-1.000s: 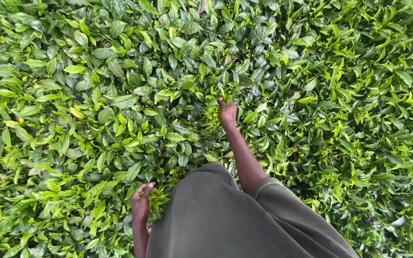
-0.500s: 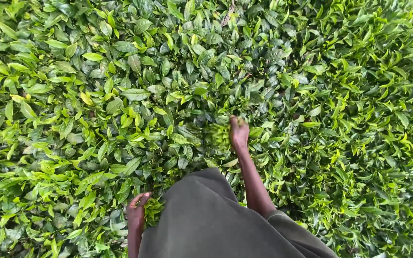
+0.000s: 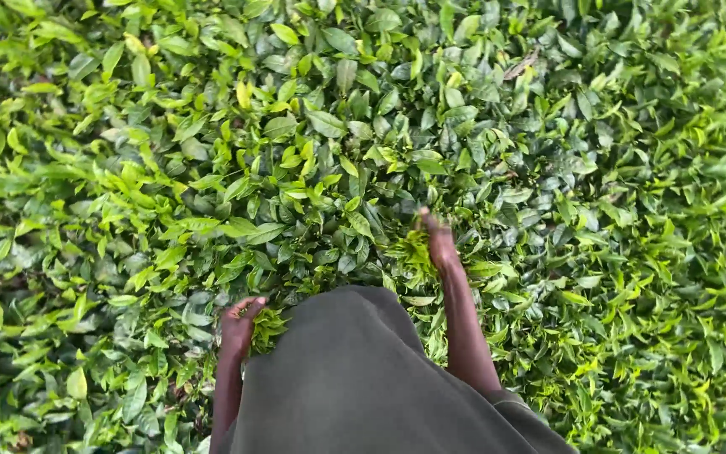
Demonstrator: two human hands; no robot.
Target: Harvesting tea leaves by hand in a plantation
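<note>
A bunch of picked leaves [image 3: 413, 250] is being gripped by the right hand [image 3: 440, 244] at frame centre; a smaller tuft [image 3: 267, 324] is being clutched in the left hand [image 3: 239, 324], lower left, above the bushes [image 3: 170, 168].

No packages, labels, signs or screens in view. The picture holds only leafy green bushes, w/ nothing printed or boxed among them.
</note>
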